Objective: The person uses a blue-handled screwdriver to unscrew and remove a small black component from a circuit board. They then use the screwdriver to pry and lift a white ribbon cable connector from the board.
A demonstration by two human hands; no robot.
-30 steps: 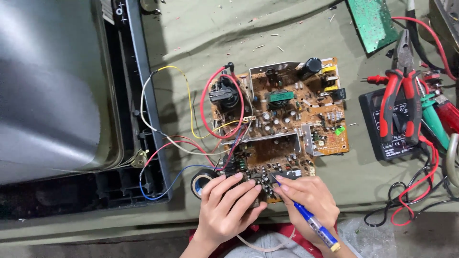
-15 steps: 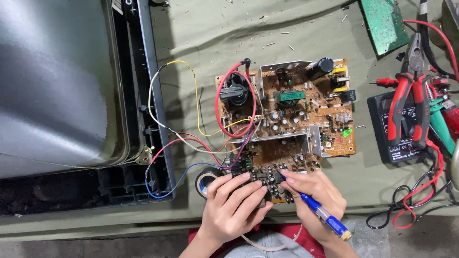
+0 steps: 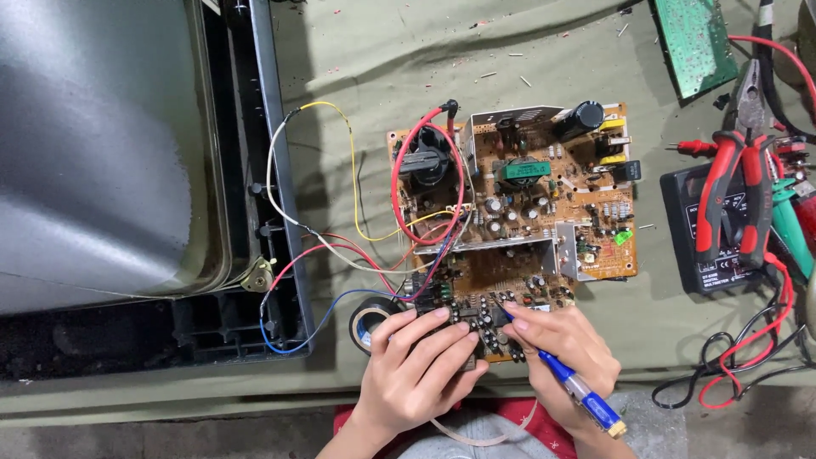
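Circuit board (image 3: 527, 212) lies flat on the green cloth (image 3: 357, 68), component side up, its near edge pulled toward me so both hands reach it without stretching.

Left hand (image 3: 421, 370) rests spread over the board's near-left corner, fingers pressed down on the components; I judge it is there to pin the board steady. It grips nothing.

Right hand (image 3: 565, 357) is closed around a blue pen-like tool (image 3: 578, 391), held like a pencil, tip slanted onto the parts at the near edge. I cannot tell exactly which part the tip touches.

Roll of black tape (image 3: 370, 323) sits just beside the left hand. Coloured wires (image 3: 340, 255) run from the board to the television casing (image 3: 127, 170) at left, tethering it close. Red-handled pliers (image 3: 735, 200) lie across a black meter (image 3: 701, 229) at right, well apart.
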